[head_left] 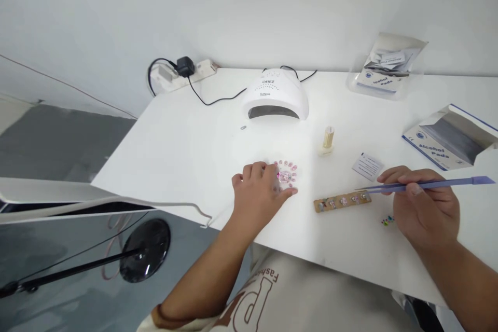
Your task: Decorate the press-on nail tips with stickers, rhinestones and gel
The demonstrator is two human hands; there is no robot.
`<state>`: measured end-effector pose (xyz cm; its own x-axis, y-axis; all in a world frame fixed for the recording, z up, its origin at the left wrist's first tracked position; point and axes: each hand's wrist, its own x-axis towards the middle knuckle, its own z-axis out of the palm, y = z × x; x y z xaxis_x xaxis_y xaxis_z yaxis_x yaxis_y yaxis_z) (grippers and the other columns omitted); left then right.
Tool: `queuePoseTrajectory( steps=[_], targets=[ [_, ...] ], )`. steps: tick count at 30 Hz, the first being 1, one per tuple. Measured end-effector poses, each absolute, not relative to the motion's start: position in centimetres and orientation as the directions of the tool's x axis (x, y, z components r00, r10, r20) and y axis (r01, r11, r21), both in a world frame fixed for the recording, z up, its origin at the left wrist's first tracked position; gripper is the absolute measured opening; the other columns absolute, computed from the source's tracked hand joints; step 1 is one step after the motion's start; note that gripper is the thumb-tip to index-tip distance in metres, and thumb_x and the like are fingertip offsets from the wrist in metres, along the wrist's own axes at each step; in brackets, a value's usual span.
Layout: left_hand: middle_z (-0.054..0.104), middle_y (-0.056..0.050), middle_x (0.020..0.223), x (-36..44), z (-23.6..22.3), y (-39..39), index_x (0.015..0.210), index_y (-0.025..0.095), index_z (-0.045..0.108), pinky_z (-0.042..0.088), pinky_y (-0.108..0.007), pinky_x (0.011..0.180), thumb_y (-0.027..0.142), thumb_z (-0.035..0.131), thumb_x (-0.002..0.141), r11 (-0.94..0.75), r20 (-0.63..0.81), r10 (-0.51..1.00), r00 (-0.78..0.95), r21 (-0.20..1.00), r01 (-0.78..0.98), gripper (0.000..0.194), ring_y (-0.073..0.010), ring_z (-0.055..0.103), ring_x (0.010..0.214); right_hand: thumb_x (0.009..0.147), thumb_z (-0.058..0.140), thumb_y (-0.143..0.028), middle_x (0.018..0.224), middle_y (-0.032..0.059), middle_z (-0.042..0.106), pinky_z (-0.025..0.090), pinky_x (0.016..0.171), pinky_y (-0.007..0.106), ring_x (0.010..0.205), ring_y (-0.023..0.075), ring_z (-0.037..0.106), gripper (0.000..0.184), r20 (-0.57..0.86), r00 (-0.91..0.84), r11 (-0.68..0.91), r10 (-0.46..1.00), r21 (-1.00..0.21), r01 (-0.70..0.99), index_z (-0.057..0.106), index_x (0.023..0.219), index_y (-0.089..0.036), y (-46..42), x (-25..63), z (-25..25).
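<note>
My left hand [260,188] rests on the white table [187,150], its fingers curled over a small round clear wheel of pink beads [287,173]; I cannot see whether it grips it. My right hand [422,207] pinches a long thin purple stick [431,184], which lies nearly level, its left tip reaching the end of a wooden strip [341,201]. The strip lies flat between my hands and carries several small decorated nail tips.
A white nail lamp [275,94] stands at the back, with a power strip [182,73] behind it. A small cream stand [327,141], a paper sachet [367,166], tiny coloured beads [387,221], an open Alcohol Pads box [447,140] and a bag of pads [389,67] sit right.
</note>
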<state>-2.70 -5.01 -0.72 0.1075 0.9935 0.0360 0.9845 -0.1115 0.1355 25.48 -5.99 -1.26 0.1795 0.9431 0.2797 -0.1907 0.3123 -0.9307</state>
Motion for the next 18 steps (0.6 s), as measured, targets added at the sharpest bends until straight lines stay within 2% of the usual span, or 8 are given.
queuePoseTrajectory(
  steps=[5,9,14,18],
  targets=[
    [0.062,-0.012,0.112,-3.2,-0.2,-4.5,0.109,0.02,0.064,0.04,-0.053,0.088,0.051,0.067,0.081,-0.127,-0.026,0.991,0.132,0.137,0.982,0.042,-0.0337,0.051,0.107,0.085,0.063,-0.022,0.073,0.0019,0.068,0.048,0.071,0.036,0.079,0.0203,0.064,0.007,0.273,0.158,0.303,0.949,-0.929,-0.214,0.069,0.087,-0.023,-6.0,25.7,-1.4],
    [0.06,-0.01,0.117,-3.7,0.2,-4.0,0.104,0.023,0.066,0.039,-0.051,0.093,0.047,0.067,0.082,-0.145,-0.07,0.985,0.159,0.174,0.974,0.033,-0.0325,0.046,0.111,0.085,0.063,-0.024,0.076,0.0021,0.067,0.048,0.07,0.033,0.082,0.0192,0.065,0.007,0.231,0.153,0.263,0.961,-0.936,-0.235,0.069,0.087,-0.022,-6.1,25.7,-1.4],
    [0.059,-0.009,0.122,-4.0,0.1,-3.6,0.095,0.022,0.068,0.038,-0.051,0.096,0.033,0.061,0.086,-0.216,-0.036,0.972,0.231,0.247,0.945,0.015,-0.0326,0.044,0.117,0.085,0.065,-0.025,0.075,0.0015,0.067,0.048,0.069,0.031,0.08,0.0176,0.065,0.006,0.24,0.167,0.276,0.956,-0.928,-0.25,0.069,0.087,-0.022,-6.1,25.6,-1.4],
    [0.062,-0.008,0.115,-4.1,-0.5,-4.0,0.09,0.021,0.068,0.039,-0.05,0.096,0.026,0.053,0.09,-0.287,0.02,0.956,0.294,0.283,0.915,0.015,-0.0299,0.048,0.114,0.086,0.063,-0.025,0.073,0.0009,0.067,0.048,0.072,0.033,0.08,0.0178,0.065,0.006,0.258,0.164,0.294,0.952,-0.922,-0.251,0.069,0.088,-0.022,-6.0,25.7,-1.4]
  ],
)
